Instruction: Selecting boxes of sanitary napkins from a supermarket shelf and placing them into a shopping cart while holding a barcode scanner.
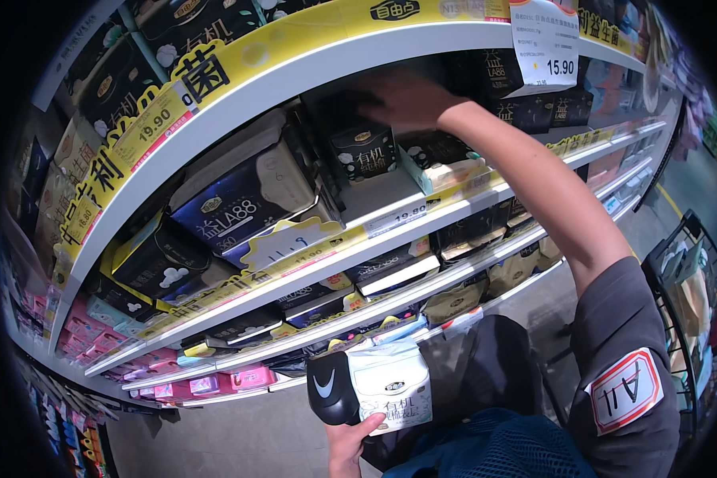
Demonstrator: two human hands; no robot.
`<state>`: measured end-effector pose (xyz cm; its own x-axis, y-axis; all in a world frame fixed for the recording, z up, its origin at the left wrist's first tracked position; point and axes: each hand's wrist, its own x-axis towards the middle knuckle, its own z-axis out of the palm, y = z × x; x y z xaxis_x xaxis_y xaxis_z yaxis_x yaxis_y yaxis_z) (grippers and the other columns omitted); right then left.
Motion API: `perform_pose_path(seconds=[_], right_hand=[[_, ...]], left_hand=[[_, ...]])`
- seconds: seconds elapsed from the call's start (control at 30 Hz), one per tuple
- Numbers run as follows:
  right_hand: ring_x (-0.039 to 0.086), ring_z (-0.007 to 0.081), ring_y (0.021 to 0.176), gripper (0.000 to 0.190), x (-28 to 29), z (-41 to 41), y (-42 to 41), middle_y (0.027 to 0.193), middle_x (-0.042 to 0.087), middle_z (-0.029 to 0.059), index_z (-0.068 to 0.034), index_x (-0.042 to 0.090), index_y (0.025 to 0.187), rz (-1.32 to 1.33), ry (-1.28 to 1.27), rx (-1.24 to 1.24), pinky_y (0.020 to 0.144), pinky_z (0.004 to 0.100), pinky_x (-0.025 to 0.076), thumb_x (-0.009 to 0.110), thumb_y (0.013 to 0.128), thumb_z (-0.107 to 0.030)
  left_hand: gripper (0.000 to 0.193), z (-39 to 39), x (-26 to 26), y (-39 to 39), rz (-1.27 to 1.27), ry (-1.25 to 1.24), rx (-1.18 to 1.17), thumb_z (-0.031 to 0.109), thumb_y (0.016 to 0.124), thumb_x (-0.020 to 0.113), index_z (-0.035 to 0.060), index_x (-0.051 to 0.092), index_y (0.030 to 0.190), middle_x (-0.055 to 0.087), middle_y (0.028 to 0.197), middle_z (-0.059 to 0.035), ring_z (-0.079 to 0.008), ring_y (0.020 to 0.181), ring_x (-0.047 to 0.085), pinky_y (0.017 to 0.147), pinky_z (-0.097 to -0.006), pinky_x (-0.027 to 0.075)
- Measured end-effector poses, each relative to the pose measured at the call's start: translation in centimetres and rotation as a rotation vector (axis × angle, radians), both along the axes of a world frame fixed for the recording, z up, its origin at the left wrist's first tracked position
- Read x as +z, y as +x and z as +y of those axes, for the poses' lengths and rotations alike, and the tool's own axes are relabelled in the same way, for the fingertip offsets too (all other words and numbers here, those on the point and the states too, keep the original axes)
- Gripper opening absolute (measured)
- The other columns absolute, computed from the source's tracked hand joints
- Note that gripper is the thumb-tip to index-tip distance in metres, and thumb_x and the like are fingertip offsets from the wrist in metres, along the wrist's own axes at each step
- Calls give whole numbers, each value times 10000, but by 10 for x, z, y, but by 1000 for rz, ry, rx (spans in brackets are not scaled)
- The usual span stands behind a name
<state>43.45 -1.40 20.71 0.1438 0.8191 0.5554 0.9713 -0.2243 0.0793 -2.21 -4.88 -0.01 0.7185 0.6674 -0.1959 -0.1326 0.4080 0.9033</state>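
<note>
My left hand (355, 433) holds a white soft package (391, 385) with a printed plant pattern, its thumb on the front. A black handheld device (333, 388) with a pale curved mark lies against the package's left side, at the same hand. My right arm is stretched up and across to the shelf. My right hand (409, 98) is blurred and reaches under the upper shelf, above a dark package with cotton-flower print (364, 152); whether its fingers hold anything is hidden by blur and shadow. Beside that package lies a dark and pale-green package (445, 158).
Blue and black packages (245, 191) stand left on the same shelf. The upper shelf's white edge (346, 45) curves overhead, with a hanging price card (544, 48). Lower shelves hold more packages (394, 266). A black wire cart (684, 316) with goods stands at right.
</note>
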Motion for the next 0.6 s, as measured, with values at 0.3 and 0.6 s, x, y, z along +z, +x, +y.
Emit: perform_pose_path(seconds=[0.3,0.6], right_hand=[[415,347,1288,844,1,-1,43,1343,474,209,-96,503,1309,362,25,-345,1079,416,332,574,720,-696],[466,366,1234,924,9,-7,59,1325,475,236,-69,470,1322,310,-4,-415,948,478,453,633,667,-700]], left_hand=[[801,1,5,-3,-15,-61,33,-147,626,729,-17,390,1340,549,1226,-154,-254,1097,572,938,-376,477],[800,-2,0,-5,14,-20,70,-83,615,749,-23,397,1331,541,1230,-139,-265,1115,558,955,-371,457]])
